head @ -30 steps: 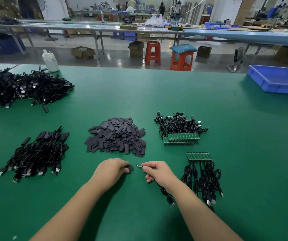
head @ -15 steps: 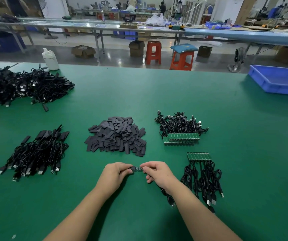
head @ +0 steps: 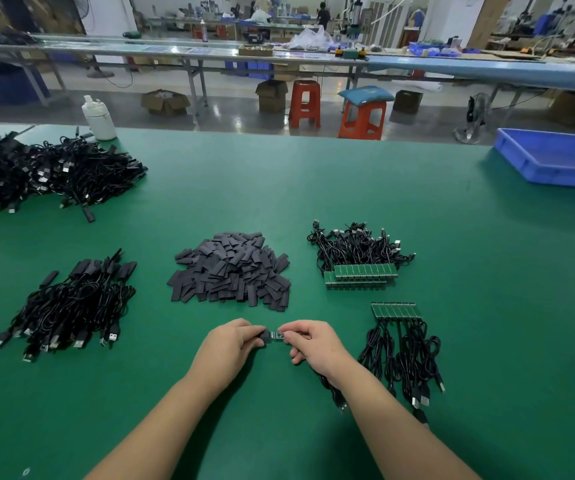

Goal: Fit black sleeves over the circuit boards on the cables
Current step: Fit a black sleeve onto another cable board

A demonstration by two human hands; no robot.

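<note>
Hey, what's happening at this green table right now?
A person is sleeving cable circuit boards. The left hand pinches a black sleeve and the right hand holds a circuit board on its cable; the sleeve sits at the board's end, most of the board bare. Behind the hands lies a sleeve pile, bare boards on cables to the right, and sleeved cables to the left.

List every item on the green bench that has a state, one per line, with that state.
left hand: pinching a black sleeve
right hand: pinching a circuit board, its cable trailing under the wrist
circuit board: mostly bare, sleeve at its left end
sleeve pile: loose heap
near-left cables: boards sleeved
right cable bundles: green boards bare
blue tray: contents not visible
</note>
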